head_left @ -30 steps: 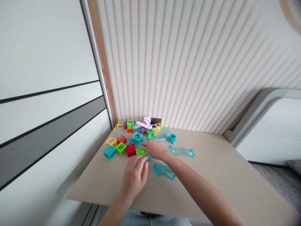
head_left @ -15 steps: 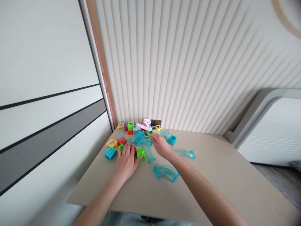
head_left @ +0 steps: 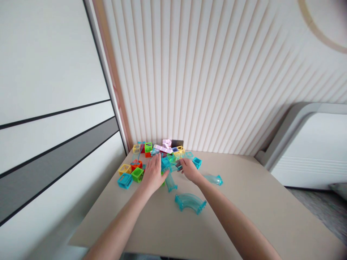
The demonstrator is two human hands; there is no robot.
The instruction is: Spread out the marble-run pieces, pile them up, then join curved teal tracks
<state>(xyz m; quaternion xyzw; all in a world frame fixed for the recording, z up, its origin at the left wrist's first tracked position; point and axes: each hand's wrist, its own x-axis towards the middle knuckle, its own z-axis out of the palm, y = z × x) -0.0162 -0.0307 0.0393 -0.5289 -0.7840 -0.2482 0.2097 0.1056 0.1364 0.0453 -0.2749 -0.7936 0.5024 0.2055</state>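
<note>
Both hands have moved forward, left hand and right hand together grasping a teal tube.

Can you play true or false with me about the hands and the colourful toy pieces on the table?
1. Both hands are in the pile of pieces near the wall. True: the left hand and the right hand are there.
2. A curved clear blue plastic tube lies alone on the beige table. True.
3. The green open plastic cube sits right of the right hand. False: it is left of the left hand.
4. The blue open plastic cube is stacked on the curved tube. False: it rests on the table, far left.
</note>
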